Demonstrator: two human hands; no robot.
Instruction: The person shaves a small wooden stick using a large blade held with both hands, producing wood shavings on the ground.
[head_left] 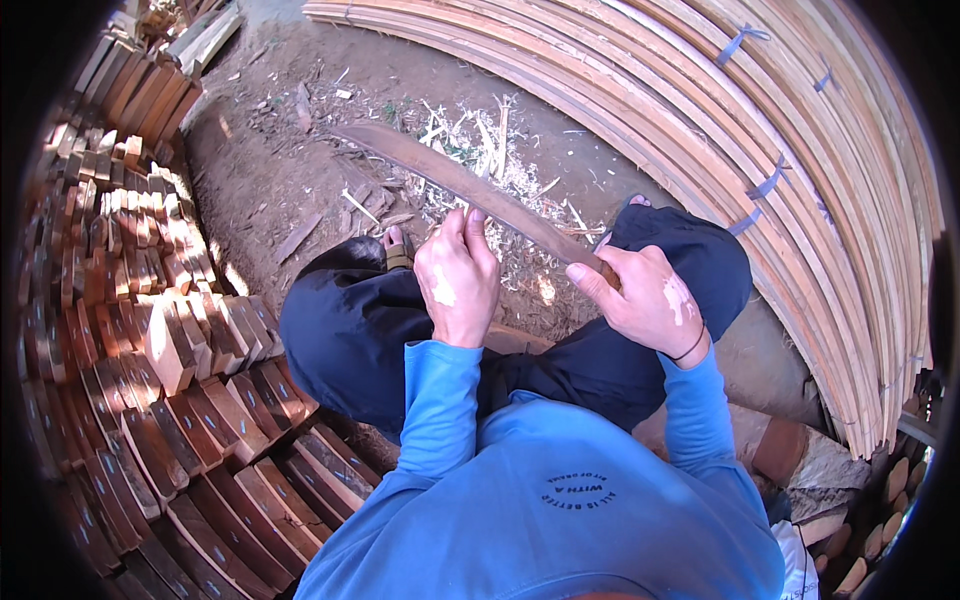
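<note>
A long machete (440,172) with a broad, brownish blade lies slantwise in front of me, its tip pointing to the far left. My right hand (645,295) is closed round its handle, the thumb laid along the top near the blade. Closer to the middle, my left hand (458,280) is closed in a pinch, thumb and forefinger together at the blade's near edge. Whether anything small sits between those fingertips is hidden.
Pale wood shavings (500,150) litter the dirt ground (250,150) between my feet. Stacked short wooden blocks (200,420) rise on my left. Long bundled wooden strips (640,110), tied with blue bands (768,180), curve along the far side and right. My knees are spread beneath my hands.
</note>
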